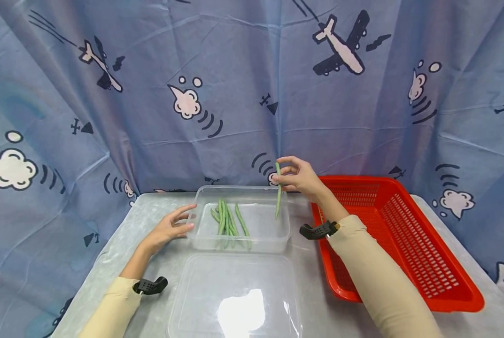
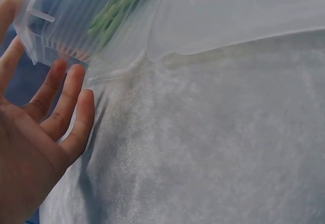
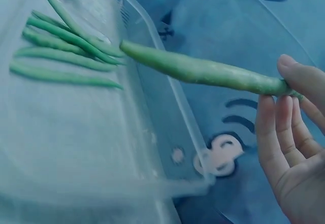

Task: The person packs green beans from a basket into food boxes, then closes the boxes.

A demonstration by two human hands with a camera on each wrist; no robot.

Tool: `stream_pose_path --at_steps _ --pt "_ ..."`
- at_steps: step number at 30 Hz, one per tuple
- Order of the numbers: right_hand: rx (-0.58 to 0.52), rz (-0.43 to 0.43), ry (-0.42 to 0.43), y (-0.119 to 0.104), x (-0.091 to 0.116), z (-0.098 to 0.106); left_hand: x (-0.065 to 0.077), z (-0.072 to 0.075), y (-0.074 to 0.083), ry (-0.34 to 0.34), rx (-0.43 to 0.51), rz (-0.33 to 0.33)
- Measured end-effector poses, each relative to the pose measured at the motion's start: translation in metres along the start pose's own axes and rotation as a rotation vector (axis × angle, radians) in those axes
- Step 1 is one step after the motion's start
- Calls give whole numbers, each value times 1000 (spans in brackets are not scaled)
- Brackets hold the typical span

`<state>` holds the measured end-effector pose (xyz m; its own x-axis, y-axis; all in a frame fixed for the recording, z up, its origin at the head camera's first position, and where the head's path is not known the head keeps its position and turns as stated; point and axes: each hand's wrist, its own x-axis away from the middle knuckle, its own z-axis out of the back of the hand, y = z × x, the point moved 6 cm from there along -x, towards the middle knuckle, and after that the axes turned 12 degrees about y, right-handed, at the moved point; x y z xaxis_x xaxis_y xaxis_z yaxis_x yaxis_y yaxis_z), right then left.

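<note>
Nearest on the surface (image 1: 313, 286), a clear lid (image 1: 201, 291), lying flat under a patch of glare. Beyond, left hand (image 1: 170, 230) with fingers spread and gently bent, no grip on anything, perhaps touching the left wall of the clear box (image 1: 260, 216), hard to be sure. Inside, left of middle, a bunch of green beans (image 1: 222, 218). Rightward, a red basket (image 1: 361, 179). Over the box's far right part, right hand (image 1: 299, 176) pinching a single bean (image 1: 278, 197), tip downward. Behind, a blue curtain (image 1: 235, 47) printed with planes.
</note>
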<state>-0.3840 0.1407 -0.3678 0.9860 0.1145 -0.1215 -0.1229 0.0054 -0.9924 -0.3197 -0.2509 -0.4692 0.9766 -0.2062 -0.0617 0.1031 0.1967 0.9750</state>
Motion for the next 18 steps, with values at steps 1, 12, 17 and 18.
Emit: stream_pose_path --at_steps 1,12,17,18 --pt "1 0 -1 1 0 -4 0 0 0 0 -1 -2" --pt "52 -36 -26 29 -2 -60 0 -1 -2 8 -12 13" --pt "57 -55 -51 41 1 -83 0 -1 -2 5 -17 15" --pt "53 -62 -53 43 2 -86 0 -1 -2 5 -18 17"
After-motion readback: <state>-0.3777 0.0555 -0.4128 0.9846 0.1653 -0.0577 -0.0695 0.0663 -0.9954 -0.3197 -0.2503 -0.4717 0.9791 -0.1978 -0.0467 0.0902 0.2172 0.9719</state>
